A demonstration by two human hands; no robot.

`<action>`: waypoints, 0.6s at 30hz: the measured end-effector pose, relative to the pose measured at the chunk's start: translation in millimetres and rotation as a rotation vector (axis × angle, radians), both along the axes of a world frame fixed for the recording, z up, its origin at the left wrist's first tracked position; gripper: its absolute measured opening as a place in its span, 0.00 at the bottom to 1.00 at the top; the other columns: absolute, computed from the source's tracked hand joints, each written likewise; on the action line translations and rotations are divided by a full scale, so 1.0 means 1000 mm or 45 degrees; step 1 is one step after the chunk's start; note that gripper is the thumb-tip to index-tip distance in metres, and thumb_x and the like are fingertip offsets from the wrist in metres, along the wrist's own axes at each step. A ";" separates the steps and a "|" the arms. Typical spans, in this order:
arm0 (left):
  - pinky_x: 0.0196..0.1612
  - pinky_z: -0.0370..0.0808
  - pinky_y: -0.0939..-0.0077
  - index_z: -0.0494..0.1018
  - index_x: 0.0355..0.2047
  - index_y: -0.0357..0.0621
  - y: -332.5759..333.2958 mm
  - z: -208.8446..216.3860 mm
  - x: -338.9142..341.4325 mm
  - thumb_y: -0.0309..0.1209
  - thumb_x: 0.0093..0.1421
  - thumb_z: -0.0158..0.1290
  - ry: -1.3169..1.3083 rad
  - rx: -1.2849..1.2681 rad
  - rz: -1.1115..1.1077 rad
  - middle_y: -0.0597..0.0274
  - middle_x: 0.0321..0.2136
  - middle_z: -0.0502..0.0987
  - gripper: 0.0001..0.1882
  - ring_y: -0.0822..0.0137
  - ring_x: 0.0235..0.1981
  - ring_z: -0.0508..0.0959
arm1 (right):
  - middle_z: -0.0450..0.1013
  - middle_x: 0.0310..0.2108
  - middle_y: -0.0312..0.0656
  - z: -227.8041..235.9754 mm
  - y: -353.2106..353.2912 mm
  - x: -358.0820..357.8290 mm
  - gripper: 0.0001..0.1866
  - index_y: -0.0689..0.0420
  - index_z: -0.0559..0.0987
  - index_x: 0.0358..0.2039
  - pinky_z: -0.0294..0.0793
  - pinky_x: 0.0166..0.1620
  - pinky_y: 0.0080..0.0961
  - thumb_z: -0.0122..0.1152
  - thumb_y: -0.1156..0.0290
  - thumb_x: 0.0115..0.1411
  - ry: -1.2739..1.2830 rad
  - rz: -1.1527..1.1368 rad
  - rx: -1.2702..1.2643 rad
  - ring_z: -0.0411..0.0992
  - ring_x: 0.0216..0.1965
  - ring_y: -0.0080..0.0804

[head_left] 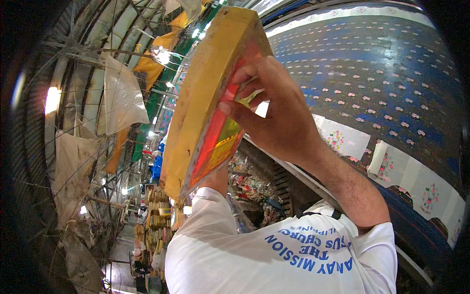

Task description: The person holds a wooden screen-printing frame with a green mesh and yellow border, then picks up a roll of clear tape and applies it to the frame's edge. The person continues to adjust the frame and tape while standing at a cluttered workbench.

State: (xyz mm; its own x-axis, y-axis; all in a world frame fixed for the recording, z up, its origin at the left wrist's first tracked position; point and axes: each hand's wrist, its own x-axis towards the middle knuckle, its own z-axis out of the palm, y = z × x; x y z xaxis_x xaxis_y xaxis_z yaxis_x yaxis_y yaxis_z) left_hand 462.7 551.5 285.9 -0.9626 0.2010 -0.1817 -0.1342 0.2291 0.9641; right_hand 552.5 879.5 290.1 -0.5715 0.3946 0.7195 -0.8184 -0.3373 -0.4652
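Overhead, a blue patterned canopy (372,73) filling the right side, with a white flowered border (416,181) along its lower edge; on the left, curved roof ribs hung with pale plastic sheeting (120,98) and yellow tarpaulin (156,59). Below, a white printed shirt (274,250) across the lower middle. Lifted high in front of the lens, a thick yellow block (205,93), tilted on edge with a glossy red-and-yellow printed face (215,142) turned down and to the right, probably raised so for a close look at that face. Right hand (274,112) pressed against the block's printed side, fingers curled and closed on its edge, thumb toward the red sheet. Left hand hidden beneath the block, only a bit of forearm showing under it, so grip impossible to tell. Far below left, stacked goods (156,215) on a stall.
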 end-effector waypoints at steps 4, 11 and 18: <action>0.59 0.82 0.64 0.63 0.73 0.34 -0.001 -0.001 -0.003 0.35 0.58 0.56 -0.013 0.003 -0.001 0.50 0.61 0.78 0.43 0.60 0.56 0.83 | 0.74 0.44 0.45 -0.003 0.005 0.002 0.20 0.56 0.76 0.45 0.81 0.43 0.34 0.79 0.72 0.57 -0.010 0.064 0.024 0.79 0.42 0.40; 0.59 0.82 0.64 0.63 0.73 0.34 -0.005 -0.003 -0.010 0.35 0.58 0.56 -0.024 0.011 0.007 0.51 0.61 0.78 0.43 0.61 0.56 0.83 | 0.75 0.46 0.40 -0.009 0.006 -0.013 0.20 0.55 0.75 0.49 0.81 0.43 0.29 0.77 0.76 0.61 -0.018 0.100 0.076 0.79 0.44 0.32; 0.59 0.82 0.64 0.63 0.73 0.34 -0.010 -0.006 -0.009 0.36 0.58 0.57 -0.029 0.017 0.022 0.51 0.61 0.78 0.42 0.61 0.56 0.83 | 0.75 0.49 0.36 -0.012 0.007 -0.016 0.18 0.55 0.76 0.49 0.81 0.44 0.25 0.76 0.77 0.63 -0.051 0.201 0.115 0.77 0.46 0.27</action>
State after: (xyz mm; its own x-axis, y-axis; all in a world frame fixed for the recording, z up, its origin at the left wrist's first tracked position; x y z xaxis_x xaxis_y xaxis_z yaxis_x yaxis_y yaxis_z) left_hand 453.9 541.3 280.1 -0.9615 0.1870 -0.2012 -0.1601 0.2137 0.9637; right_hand 536.3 886.6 277.8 -0.6498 0.2327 0.7236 -0.7392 -0.4153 -0.5303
